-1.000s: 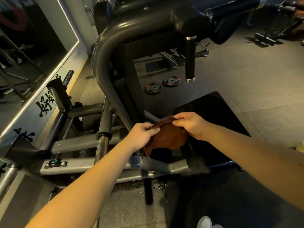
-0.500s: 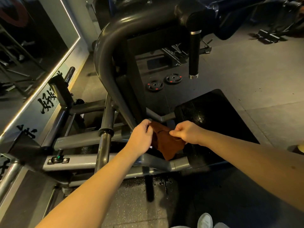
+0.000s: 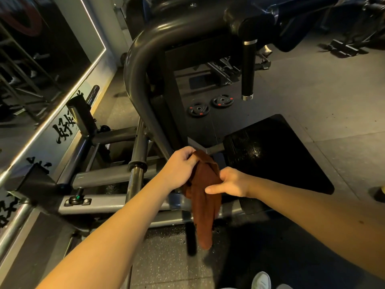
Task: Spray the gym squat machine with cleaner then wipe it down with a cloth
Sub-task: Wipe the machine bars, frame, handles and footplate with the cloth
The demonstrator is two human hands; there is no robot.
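The left hand (image 3: 180,170) grips the top of the soft brown cloth (image 3: 205,215), fingers curled tight round it. The right hand (image 3: 232,184) pinches the cloth lower down. The cloth hangs long and loose in front of the big black metal squat machine (image 3: 141,59), by the left edge of its dark foot plate (image 3: 281,159).

A gym floor.
Squat machine (image 3: 143,44) at centre, weight plates (image 3: 199,109) beyond it, wall mirror (image 3: 31,59) upper left.
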